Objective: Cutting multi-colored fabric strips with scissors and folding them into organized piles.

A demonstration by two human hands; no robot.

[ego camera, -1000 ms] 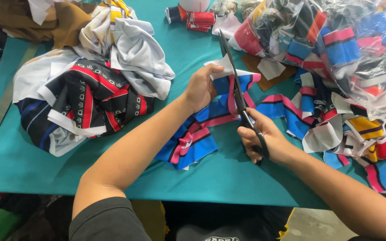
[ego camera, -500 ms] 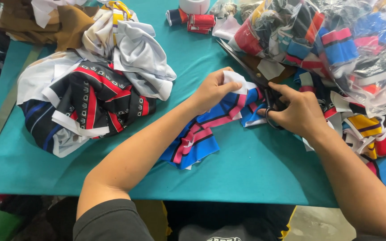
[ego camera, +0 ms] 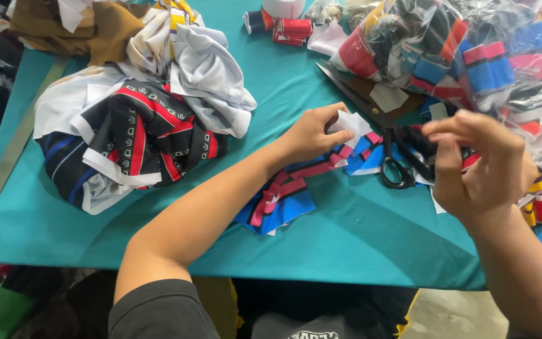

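My left hand [ego camera: 308,135] pinches a small white fabric piece [ego camera: 354,123] at the end of a blue, pink and red striped fabric strip [ego camera: 280,201] that lies on the teal table [ego camera: 359,245]. Black scissors [ego camera: 391,150] lie on the table just right of that hand, blades pointing to the far left, handles near me. My right hand [ego camera: 481,166] hovers above and to the right of the scissor handles, fingers loosely curled, nothing seen in it.
A heap of black, red, white and grey garments [ego camera: 139,125] fills the left of the table, with brown cloth [ego camera: 64,25] behind it. Clear plastic bags of coloured striped pieces [ego camera: 472,56] crowd the right. Small fabric rolls [ego camera: 283,28] lie at the back. The table's front edge is near me.
My right hand has let go of the scissors, which now lie on the table, and has lifted away to the right. My left hand stays on the white piece.
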